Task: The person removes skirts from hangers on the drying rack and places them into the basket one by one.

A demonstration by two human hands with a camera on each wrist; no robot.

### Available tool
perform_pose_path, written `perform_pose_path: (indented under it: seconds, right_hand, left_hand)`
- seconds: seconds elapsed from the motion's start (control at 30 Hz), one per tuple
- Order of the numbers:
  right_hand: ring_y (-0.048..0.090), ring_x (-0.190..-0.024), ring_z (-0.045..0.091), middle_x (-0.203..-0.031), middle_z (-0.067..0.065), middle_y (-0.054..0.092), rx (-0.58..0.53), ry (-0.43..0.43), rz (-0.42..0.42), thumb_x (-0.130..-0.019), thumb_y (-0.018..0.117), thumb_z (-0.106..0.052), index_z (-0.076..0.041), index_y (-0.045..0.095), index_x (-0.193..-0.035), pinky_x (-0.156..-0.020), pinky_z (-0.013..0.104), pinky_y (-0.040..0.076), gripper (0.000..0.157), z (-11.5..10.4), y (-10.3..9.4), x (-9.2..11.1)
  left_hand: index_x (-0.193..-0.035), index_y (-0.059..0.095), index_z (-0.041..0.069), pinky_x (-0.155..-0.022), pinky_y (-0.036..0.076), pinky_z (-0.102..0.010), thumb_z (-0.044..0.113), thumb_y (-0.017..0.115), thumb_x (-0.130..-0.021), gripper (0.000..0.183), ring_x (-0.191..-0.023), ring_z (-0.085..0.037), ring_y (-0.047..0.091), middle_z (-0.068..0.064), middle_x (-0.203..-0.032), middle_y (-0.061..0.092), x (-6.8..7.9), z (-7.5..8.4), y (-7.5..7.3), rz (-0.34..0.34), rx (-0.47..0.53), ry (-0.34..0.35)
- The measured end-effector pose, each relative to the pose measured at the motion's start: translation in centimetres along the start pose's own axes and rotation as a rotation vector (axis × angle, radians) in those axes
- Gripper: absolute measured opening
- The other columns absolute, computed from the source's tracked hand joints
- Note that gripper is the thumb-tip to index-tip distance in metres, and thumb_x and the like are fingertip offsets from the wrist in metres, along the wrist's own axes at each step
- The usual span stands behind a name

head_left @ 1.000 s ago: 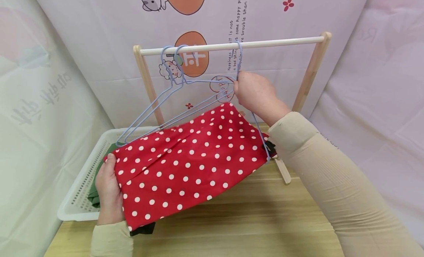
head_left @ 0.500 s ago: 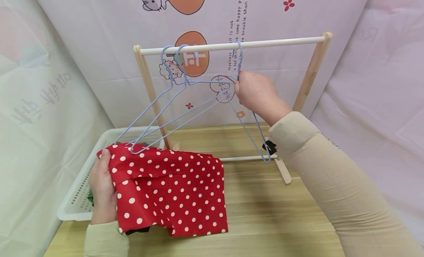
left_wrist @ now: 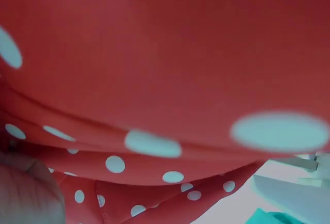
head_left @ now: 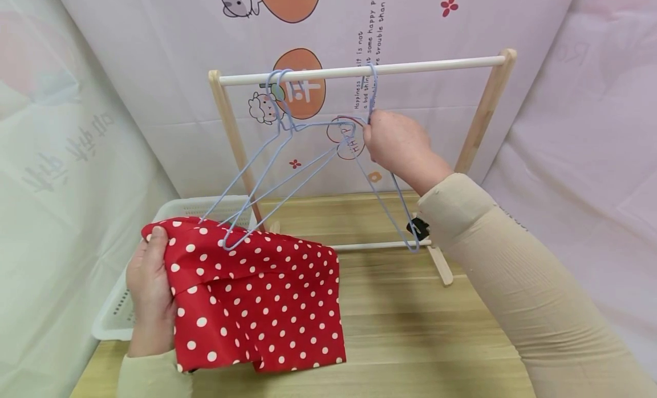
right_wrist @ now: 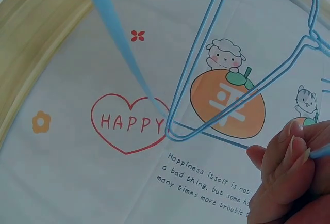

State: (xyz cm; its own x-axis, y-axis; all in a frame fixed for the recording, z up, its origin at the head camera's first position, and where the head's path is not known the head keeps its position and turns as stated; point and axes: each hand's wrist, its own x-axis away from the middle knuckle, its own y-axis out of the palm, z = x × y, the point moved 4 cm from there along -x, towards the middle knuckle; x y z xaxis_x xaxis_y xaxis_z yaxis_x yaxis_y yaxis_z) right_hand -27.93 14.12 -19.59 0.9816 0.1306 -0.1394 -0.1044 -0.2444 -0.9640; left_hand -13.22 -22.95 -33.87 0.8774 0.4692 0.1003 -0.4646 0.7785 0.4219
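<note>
My left hand pinches the upper left corner of a red cloth with white dots, thumb in front. The cloth hangs folded, its garment kind unclear, and fills most of the left wrist view. One blue wire hanger has its lower left corner in front of the cloth. Another's left end disappears at the cloth's top edge. With curled fingers, my right hand grips a third blue hanger just below its hook. In the right wrist view my fingers hold blue wire.
A wooden rack with a white rod carries the hangers. Behind the cloth stands a white basket; green material shows in the left wrist view. A small black thing is near the rack's right foot. Printed sheets surround the wooden table.
The cloth's right end has dropped away from the right-hand hanger, and my left hand has drawn it left. The leftmost hanger's hook has slid right along the rod. My right hand stays put.
</note>
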Motion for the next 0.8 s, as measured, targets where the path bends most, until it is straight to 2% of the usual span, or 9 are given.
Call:
perform_pose_path:
  seconds: [0.2, 0.53, 0.67, 0.8]
  right_hand:
    - [0.066, -0.075, 0.025, -0.088, 0.009, 0.075, -0.027, 0.013, -0.018, -0.11, 0.033, -0.026, -0.002, 0.06, -0.128, -0.062, 0.036, 0.047, 0.04, -0.1, 0.0, 0.1]
    - [0.068, -0.064, 0.02, -0.083, 0.004, 0.074, -0.163, 0.013, -0.048, -0.11, 0.03, -0.034, -0.006, 0.064, -0.118, -0.069, 0.037, 0.052, 0.045, -0.1, 0.1, -0.2]
    - [0.069, -0.063, 0.019, -0.082, 0.004, 0.074, -0.206, 0.008, -0.048, -0.11, 0.033, -0.037, -0.008, 0.063, -0.107, -0.069, 0.036, 0.055, 0.042, -0.4, 0.2, -0.1]
    - [0.07, -0.062, 0.019, -0.081, 0.004, 0.073, -0.227, 0.005, -0.048, -0.111, 0.035, -0.039, -0.009, 0.063, -0.101, -0.071, 0.037, 0.052, 0.043, -0.6, 0.3, 0.0]
  left_hand:
    - [-0.139, 0.053, 0.017, -0.081, 0.061, -0.023, 0.04, 0.067, -0.101, 0.046, -0.108, -0.011, 0.07, 0.0, -0.131, 0.063, 1.0, 0.4, 0.1, -0.049, -0.082, 0.023]
    - [-0.135, 0.053, 0.012, -0.076, 0.062, -0.024, 0.033, 0.06, -0.106, 0.037, -0.096, -0.009, 0.073, 0.001, -0.115, 0.069, 2.7, 1.1, 1.1, -0.192, -0.127, 0.07]
    - [-0.131, 0.055, 0.01, -0.073, 0.062, -0.025, 0.031, 0.059, -0.107, 0.032, -0.09, -0.009, 0.074, 0.002, -0.107, 0.072, 3.3, 1.5, 1.5, -0.207, -0.155, 0.101]
    - [-0.129, 0.056, 0.008, -0.071, 0.062, -0.026, 0.028, 0.059, -0.107, 0.029, -0.084, -0.011, 0.075, 0.0, -0.101, 0.072, 3.8, 2.2, 1.9, -0.219, -0.16, 0.149]
